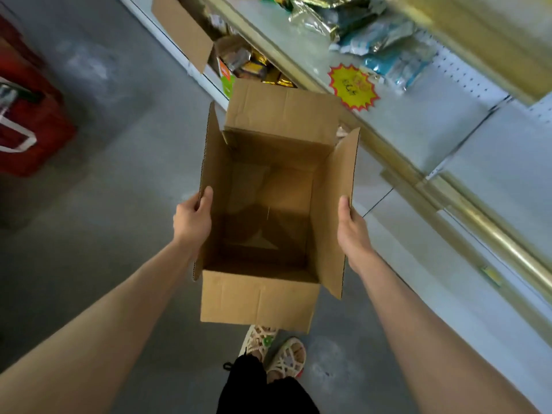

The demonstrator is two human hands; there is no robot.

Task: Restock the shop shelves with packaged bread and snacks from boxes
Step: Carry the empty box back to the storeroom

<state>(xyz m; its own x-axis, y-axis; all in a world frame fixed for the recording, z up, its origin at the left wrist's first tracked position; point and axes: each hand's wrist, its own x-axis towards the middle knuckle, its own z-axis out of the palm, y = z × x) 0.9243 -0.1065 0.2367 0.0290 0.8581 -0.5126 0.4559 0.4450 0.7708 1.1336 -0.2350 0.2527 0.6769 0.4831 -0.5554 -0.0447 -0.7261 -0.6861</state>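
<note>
Hands on a brown corrugated cardboard box point(260, 300), held off the floor between them, top flaps standing open. Left hand point(192, 218): fingers curled round the edge of the left flap, thumb on its inner face, clamped on the cardboard. Right hand point(352, 231): thumb lying along the inner face of the right flap, the other fingers hidden behind it; it appears to pinch the flap.

Between the two thumbs the box interior shows bare cardboard down to the bottom seam; no packets visible. Judgement: this box is emptied and is being carried off or set aside, so the step in hand is clearing spent packaging.

Beyond the fingertips, up and right: white metal shelf point(418, 124) carrying silver and blue foil snack packets point(385, 43), with a yellow starburst price tag point(352, 86) near the far flap. Further ahead, a second open cardboard box point(182, 34) against the shelf base, beside gold-wrapped packets point(251, 65) on the low tier. Well left of the left hand: red container point(33, 121).

Next move calls for putting the empty box clear of the aisle, then checking the second box for stock; its contents cannot be made out.
</note>
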